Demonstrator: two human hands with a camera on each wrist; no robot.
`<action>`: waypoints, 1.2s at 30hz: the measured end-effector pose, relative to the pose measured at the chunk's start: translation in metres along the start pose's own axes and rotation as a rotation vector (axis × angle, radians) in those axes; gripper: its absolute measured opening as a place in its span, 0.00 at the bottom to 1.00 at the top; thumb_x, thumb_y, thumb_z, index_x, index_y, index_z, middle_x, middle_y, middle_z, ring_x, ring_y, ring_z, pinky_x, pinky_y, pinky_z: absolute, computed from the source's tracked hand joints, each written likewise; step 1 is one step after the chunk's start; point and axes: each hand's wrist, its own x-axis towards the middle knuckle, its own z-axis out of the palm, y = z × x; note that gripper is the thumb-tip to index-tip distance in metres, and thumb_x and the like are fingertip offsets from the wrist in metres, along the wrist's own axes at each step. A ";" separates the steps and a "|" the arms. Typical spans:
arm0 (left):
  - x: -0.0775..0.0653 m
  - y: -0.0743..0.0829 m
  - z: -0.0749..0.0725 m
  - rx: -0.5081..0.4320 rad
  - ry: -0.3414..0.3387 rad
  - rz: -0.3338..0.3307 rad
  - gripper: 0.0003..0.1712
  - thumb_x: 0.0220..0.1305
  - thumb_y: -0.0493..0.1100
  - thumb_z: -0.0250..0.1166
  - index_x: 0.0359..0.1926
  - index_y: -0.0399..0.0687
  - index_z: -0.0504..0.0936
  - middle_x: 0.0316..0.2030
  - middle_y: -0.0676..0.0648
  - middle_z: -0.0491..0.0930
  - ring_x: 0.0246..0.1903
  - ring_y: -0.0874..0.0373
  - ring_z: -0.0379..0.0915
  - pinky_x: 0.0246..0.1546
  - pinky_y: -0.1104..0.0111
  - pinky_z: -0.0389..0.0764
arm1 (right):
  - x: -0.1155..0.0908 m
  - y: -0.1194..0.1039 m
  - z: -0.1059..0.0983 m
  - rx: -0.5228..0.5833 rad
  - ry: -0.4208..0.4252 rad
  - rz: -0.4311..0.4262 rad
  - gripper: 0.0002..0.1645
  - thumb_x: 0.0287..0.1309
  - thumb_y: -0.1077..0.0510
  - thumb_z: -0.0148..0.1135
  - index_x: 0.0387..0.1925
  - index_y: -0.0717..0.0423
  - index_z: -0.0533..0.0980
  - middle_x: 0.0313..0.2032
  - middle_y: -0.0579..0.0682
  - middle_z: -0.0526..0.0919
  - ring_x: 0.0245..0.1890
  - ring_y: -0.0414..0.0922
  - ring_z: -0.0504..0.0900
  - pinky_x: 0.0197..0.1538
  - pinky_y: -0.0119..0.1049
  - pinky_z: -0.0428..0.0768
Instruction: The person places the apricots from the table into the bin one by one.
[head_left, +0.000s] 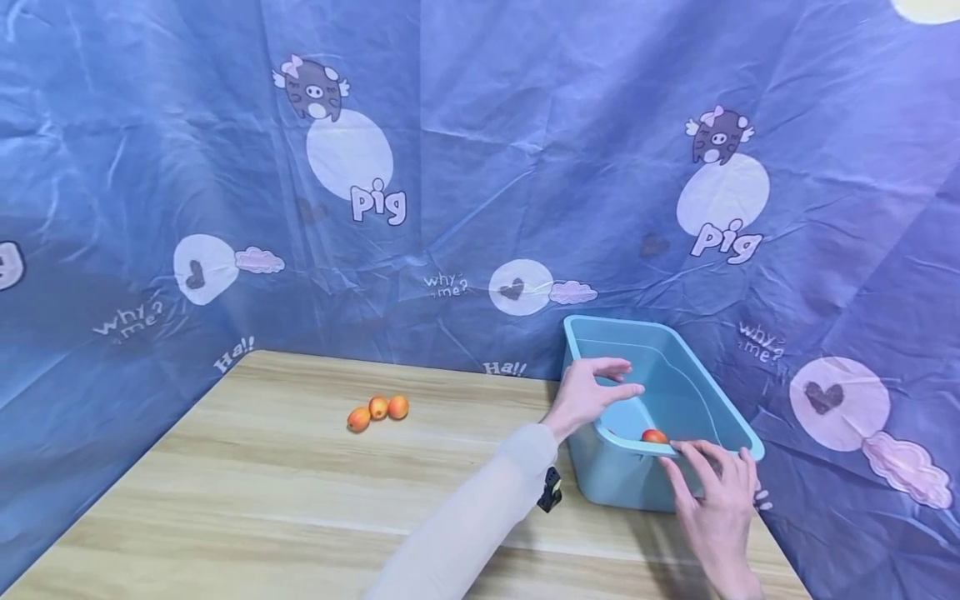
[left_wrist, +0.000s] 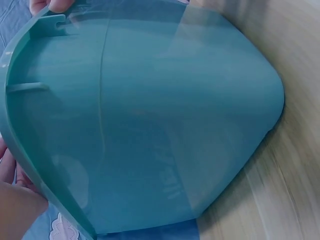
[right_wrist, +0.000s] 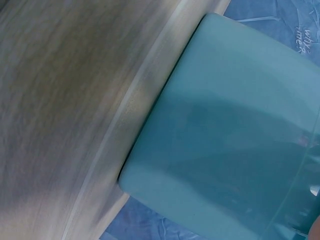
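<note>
A deep, light-blue plastic bin (head_left: 618, 477) with a rounded rim is stood at the right of the pale wood-grain desk (head_left: 262, 483); a small, oval, orange-red fruit (head_left: 654, 437) is seen inside by the near wall. The near rim is pinched by the right hand (head_left: 712, 500). The left hand (head_left: 588, 394) is held over the left rim, thumb and fingers wide, nothing between them. Placing fruit in the bin is judged to be in hand; the left hand would next need to be lifted clear. Three smooth orange oval fruits (head_left: 378, 407) are grouped well to the left.
</note>
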 end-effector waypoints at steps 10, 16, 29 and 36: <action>-0.005 0.000 -0.009 -0.033 0.009 0.044 0.20 0.52 0.45 0.77 0.48 0.52 0.86 0.41 0.53 0.88 0.35 0.73 0.80 0.38 0.78 0.78 | 0.001 0.001 -0.001 0.001 -0.014 0.007 0.32 0.62 0.34 0.59 0.37 0.61 0.84 0.38 0.62 0.80 0.42 0.60 0.72 0.67 0.65 0.55; -0.014 -0.009 -0.024 -0.101 0.007 0.048 0.19 0.53 0.43 0.76 0.48 0.51 0.86 0.43 0.48 0.88 0.34 0.72 0.79 0.37 0.76 0.79 | 0.000 0.000 -0.001 0.001 -0.007 0.018 0.32 0.61 0.34 0.59 0.37 0.61 0.84 0.38 0.62 0.80 0.42 0.62 0.72 0.67 0.66 0.55; -0.047 -0.003 -0.074 -0.149 0.063 0.025 0.19 0.55 0.33 0.72 0.50 0.36 0.83 0.45 0.35 0.85 0.41 0.47 0.81 0.43 0.68 0.79 | 0.003 -0.001 0.000 0.011 0.012 0.000 0.32 0.60 0.35 0.60 0.36 0.62 0.84 0.37 0.63 0.80 0.40 0.62 0.72 0.66 0.67 0.56; -0.057 -0.018 -0.102 -0.129 0.034 0.017 0.21 0.56 0.33 0.71 0.52 0.36 0.82 0.46 0.33 0.83 0.43 0.45 0.82 0.42 0.71 0.80 | 0.001 -0.002 0.001 0.014 0.026 0.000 0.32 0.60 0.35 0.61 0.35 0.62 0.84 0.36 0.63 0.80 0.40 0.62 0.72 0.66 0.66 0.57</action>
